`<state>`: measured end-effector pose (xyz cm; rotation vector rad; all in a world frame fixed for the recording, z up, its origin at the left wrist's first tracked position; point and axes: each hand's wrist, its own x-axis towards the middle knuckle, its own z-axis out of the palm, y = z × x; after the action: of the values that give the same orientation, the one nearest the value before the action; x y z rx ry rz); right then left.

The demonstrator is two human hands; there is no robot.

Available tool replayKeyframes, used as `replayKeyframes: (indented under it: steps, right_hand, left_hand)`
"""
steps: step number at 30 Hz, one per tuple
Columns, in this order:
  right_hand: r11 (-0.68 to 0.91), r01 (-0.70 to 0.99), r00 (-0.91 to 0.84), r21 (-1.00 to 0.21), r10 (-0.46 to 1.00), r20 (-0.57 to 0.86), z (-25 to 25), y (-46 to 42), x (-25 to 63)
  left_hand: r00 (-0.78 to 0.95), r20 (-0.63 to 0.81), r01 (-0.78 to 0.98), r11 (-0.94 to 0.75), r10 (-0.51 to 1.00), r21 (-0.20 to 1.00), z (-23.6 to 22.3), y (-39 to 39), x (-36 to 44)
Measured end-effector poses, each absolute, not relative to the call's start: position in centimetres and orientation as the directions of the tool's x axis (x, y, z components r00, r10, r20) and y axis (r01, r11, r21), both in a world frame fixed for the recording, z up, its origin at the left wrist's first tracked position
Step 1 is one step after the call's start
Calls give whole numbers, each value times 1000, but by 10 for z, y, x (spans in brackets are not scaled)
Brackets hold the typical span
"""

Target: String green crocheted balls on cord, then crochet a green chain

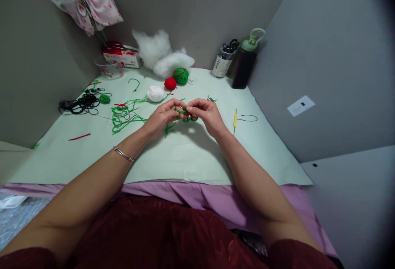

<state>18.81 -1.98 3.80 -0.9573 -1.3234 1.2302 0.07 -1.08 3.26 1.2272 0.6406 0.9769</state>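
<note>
Green and red yarn piece (pixel 189 116), head view: held above the table (pixel 185 157), between left hand (pixel 165 116) and right hand (pixel 206 114), fingers of both pinched on it; white yarn ball (pixel 156 93) lies beyond.

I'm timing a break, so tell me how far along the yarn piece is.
Done: the small green-and-red piece has a bunched shape. In hand: the left hand and right hand pinch it. Remaining: probably loose ends; green strands show beside the left hand, though their attachment is unclear.
</note>
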Motion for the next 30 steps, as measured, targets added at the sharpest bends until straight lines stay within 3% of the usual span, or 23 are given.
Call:
replayKeyframes:
  steps: [10,18,30]
  right_hand:
    - [154,-70,-140,-986,977,162,36,-19,189]
    - [246,-3,-132,-969,961,244,40,-22,186]
    - [150,-40,-125,-988,980,154,34,-17,190]
  left_hand:
    - [467,88,-258,41,880,965,32,-10,1]
    - [460,63,-266,70,886,961,30,-9,1]
    - [492,82,-253,52,867,966,30,-9,0]
